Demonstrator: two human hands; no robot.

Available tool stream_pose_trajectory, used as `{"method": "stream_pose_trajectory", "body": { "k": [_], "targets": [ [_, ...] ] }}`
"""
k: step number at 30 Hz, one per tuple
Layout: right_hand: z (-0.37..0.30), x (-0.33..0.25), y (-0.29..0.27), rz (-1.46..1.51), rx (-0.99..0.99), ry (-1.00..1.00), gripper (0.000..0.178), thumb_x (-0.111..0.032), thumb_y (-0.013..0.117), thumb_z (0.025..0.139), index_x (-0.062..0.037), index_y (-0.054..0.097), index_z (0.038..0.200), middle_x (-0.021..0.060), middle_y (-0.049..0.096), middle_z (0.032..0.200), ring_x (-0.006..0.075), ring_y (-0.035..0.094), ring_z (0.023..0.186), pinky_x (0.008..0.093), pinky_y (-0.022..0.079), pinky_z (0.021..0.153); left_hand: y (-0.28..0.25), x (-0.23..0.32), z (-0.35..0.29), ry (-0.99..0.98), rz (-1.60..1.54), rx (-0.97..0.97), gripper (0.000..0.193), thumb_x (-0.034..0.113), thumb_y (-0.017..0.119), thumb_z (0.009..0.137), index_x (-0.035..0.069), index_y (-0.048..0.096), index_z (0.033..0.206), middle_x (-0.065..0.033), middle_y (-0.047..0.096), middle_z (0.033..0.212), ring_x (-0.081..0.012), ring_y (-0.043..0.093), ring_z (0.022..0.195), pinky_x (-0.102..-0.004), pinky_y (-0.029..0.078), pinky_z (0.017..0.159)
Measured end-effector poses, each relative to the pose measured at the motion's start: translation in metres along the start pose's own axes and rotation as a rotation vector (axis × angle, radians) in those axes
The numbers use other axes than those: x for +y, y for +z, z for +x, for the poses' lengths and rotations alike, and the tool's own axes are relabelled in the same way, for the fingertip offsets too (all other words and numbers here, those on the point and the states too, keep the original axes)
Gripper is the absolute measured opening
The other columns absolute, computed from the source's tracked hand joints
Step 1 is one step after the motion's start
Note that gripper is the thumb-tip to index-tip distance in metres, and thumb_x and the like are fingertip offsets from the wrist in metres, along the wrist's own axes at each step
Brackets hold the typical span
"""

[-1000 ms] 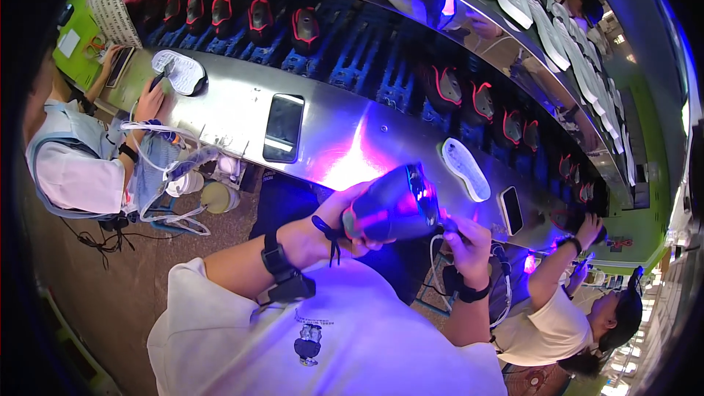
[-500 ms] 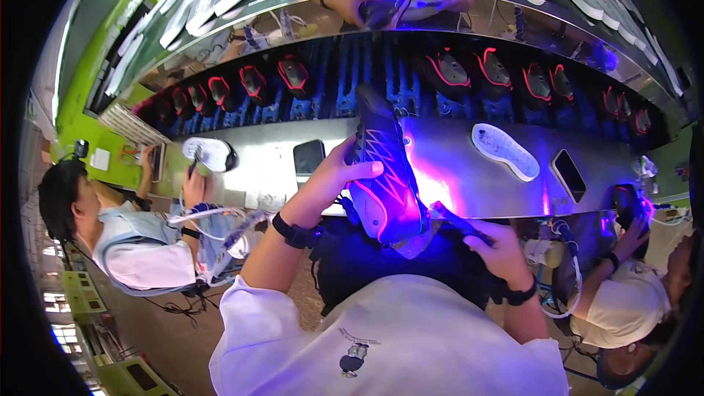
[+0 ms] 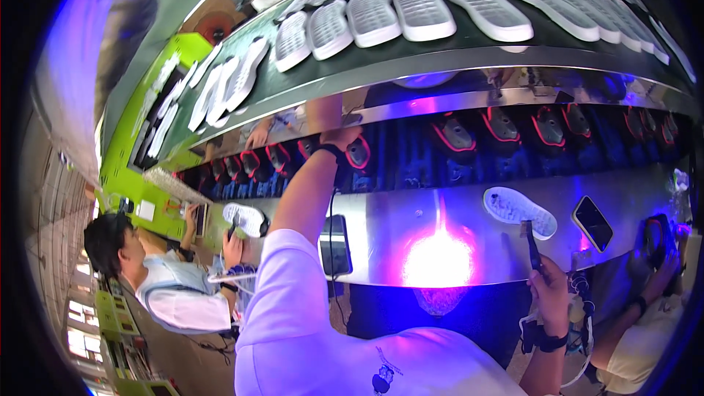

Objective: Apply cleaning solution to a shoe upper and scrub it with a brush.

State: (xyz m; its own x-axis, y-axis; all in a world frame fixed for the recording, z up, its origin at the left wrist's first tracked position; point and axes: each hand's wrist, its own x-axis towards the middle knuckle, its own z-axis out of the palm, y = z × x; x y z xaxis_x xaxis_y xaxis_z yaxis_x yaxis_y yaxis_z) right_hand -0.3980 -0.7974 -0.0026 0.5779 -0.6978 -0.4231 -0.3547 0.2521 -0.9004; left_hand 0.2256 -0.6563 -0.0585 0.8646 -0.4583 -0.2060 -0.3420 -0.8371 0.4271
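Note:
My left hand [image 3: 340, 136] is stretched forward into the dark rack below the shelf. It is right at a dark shoe upper with red trim [image 3: 358, 154] standing in the rack. Its fingers are partly hidden, so whether they still grip the shoe cannot be told. My right hand [image 3: 550, 290] is closed round the dark handle of a flat brush [image 3: 533, 247], bristles pointing away from me. The bristles are over or against the edge of a white shoe sole [image 3: 513, 207] lying on the metal bench; contact is unclear.
Several more red-trimmed shoe uppers [image 3: 501, 126] stand in the rack. White soles line the green upper shelf [image 3: 249, 111]. Phones lie on the bench [image 3: 374, 238], one [image 3: 592, 224] beside the sole. A purple-pink light glares mid-bench. Co-workers sit left [image 3: 169, 279] and right [image 3: 638, 337].
The shoe from my left hand now stands in the rack, where that hand has reached. My right hand has carried the brush rightward to the white sole. The view has shifted.

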Motion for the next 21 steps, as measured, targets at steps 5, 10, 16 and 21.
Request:
{"method": "stream_pose_trajectory", "body": {
  "k": [5, 10, 16, 21],
  "targets": [
    [0.029, 0.023, 0.004, 0.198, 0.048, -0.015, 0.041, -0.001, 0.058, 0.097, -0.0017, 0.056, 0.139, -0.0019, 0.057, 0.075, 0.0022, 0.045, 0.054, 0.0187, 0.035, 0.046, 0.041, 0.009, 0.036, 0.355, 0.367, 0.474, 0.057, 0.041, 0.070, 0.082, 0.013, 0.062, 0.131, -0.0138, 0.064, 0.135, -0.0321, 0.060, 0.125, -0.0443, 0.049, 0.104],
    [0.051, 0.042, 0.019, 0.238, 0.036, -0.164, 0.041, -0.002, 0.058, 0.099, -0.0017, 0.055, 0.141, -0.0038, 0.055, 0.075, 0.0029, 0.045, 0.054, 0.0204, 0.036, 0.048, 0.097, 0.122, 0.033, 0.337, 0.322, 0.286, 0.058, 0.043, 0.067, 0.083, 0.013, 0.062, 0.133, -0.0151, 0.062, 0.137, -0.0326, 0.058, 0.128, -0.0457, 0.048, 0.105],
    [0.052, 0.061, 0.021, 0.218, 0.107, -0.189, 0.040, -0.002, 0.060, 0.099, -0.0011, 0.057, 0.139, -0.0029, 0.058, 0.077, 0.0032, 0.048, 0.057, 0.0207, 0.039, 0.050, 0.153, 0.226, -0.012, 0.204, 0.154, 0.052, 0.061, 0.042, 0.065, 0.082, 0.012, 0.063, 0.134, -0.0186, 0.060, 0.140, -0.0332, 0.056, 0.132, -0.0466, 0.045, 0.109],
    [0.046, 0.058, 0.009, 0.231, 0.075, -0.124, 0.040, -0.002, 0.061, 0.099, -0.0011, 0.057, 0.138, -0.0030, 0.060, 0.078, 0.0028, 0.049, 0.058, 0.0214, 0.041, 0.051, 0.129, 0.221, -0.014, 0.050, -0.222, -0.253, 0.037, 0.034, 0.064, 0.085, 0.000, 0.070, 0.099, -0.0219, 0.071, 0.095, -0.0354, 0.073, 0.077, -0.0430, 0.062, 0.053]
  ]
}}
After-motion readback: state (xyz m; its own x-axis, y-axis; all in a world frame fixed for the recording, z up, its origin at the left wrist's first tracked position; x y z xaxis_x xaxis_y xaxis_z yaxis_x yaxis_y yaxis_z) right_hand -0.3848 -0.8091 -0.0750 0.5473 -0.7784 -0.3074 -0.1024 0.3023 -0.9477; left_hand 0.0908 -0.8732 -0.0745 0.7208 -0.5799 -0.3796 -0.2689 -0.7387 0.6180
